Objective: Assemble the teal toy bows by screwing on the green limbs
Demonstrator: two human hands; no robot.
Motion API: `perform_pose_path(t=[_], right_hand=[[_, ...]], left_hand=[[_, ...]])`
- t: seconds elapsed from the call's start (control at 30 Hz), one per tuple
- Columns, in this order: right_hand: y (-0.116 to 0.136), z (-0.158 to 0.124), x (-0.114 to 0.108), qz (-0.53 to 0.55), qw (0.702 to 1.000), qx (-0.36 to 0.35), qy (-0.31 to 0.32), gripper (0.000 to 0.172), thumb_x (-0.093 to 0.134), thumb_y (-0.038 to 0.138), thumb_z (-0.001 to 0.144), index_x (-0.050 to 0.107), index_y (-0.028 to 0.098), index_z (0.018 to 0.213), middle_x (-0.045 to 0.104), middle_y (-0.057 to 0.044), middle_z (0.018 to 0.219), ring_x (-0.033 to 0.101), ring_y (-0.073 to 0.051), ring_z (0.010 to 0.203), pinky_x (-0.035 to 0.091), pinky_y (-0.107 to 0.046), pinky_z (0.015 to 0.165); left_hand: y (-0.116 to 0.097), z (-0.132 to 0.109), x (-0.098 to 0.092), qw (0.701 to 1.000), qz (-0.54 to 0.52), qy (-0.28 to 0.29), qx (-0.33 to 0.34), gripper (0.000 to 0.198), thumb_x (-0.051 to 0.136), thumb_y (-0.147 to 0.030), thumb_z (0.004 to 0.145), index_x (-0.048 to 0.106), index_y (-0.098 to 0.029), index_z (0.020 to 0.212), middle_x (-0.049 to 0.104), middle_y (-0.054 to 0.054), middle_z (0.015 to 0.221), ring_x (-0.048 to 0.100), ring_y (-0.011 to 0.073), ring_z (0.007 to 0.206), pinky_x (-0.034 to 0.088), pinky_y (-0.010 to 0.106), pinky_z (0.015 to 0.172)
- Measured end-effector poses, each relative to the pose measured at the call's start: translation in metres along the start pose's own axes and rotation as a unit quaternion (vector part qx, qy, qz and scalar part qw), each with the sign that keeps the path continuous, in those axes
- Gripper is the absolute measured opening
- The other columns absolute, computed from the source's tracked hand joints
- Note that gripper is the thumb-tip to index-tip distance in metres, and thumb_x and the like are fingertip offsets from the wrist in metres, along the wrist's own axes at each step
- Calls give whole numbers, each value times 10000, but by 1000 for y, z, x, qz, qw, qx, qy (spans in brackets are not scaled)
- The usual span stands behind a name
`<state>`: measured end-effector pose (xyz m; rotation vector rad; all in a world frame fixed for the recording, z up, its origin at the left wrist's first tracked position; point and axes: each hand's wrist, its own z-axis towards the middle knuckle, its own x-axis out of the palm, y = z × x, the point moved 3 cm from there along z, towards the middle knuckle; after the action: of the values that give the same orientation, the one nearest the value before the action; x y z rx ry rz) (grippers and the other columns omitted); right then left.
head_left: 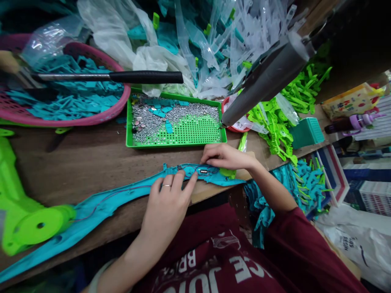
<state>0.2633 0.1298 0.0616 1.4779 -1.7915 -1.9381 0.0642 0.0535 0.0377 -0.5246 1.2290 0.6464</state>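
Observation:
A long blue plastic piece (122,196) lies along the table's front edge, with a thin dark wire running in it and a small metallic part (203,171) near its right end. My left hand (171,195), a ring on one finger, rests on the piece just left of the metallic part, its fingers slightly apart. My right hand (222,156) is at the far edge of the piece's right end, its fingers bent together; whatever they pinch is too small to make out. A bright green part (227,173) shows below my right hand. At the left, a green part with a round disc (41,226) overlaps the blue piece.
Behind my hands is a green tray (175,145) of screws. A grey powered driver (265,77) hangs above its right corner. A pink basket (122,106) of blue pieces stands back left, a hammer (146,77) across it. Green parts (275,126) pile up at right.

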Motion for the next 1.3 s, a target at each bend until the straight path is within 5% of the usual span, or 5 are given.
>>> perform_pose_path(t=[0.37, 0.63, 0.87, 1.13, 1.3], right_hand=[[21, 0, 8, -124, 992, 9, -31, 159, 512, 180, 967, 669, 156, 984, 603, -70, 988, 574, -183, 949, 487, -342, 872], [46, 30, 19, -274, 953, 68, 108, 139, 547, 143, 910, 684, 119, 921, 588, -115, 1052, 551, -227, 995, 479, -345, 851], [51, 35, 24, -330, 928, 100, 138, 118, 583, 166, 905, 656, 96, 967, 584, -127, 1067, 555, -219, 946, 475, -333, 789], [42, 27, 30, -297, 949, 94, 44, 65, 617, 199, 912, 634, 138, 898, 570, -118, 1026, 529, -239, 974, 467, -356, 819], [42, -9, 24, -249, 960, 47, -116, 168, 477, 245, 991, 604, 172, 910, 570, -110, 1015, 522, -224, 954, 472, -372, 827]], left_hand=[[-3, -2, 1, 1000, -16, -17, -9, 409, 561, -108, 864, 685, -156, 1250, 646, 177, 1085, 589, 305, 893, 520, 437, 790], [-5, -6, 5, 999, -38, -16, -28, 410, 551, -105, 880, 665, -154, 1270, 646, 174, 1126, 592, 306, 944, 509, 446, 829], [-2, -10, 5, 996, -66, -47, -36, 291, 536, -122, 916, 683, -102, 1167, 672, 149, 1085, 590, 278, 927, 480, 421, 875], [2, -10, 4, 994, -87, -50, -37, 269, 516, -116, 931, 679, -64, 1139, 682, 139, 1033, 595, 266, 898, 466, 413, 875], [2, -9, 5, 994, -86, -53, -28, 274, 509, -118, 944, 684, -79, 1151, 700, 138, 1079, 611, 260, 926, 462, 403, 874]])
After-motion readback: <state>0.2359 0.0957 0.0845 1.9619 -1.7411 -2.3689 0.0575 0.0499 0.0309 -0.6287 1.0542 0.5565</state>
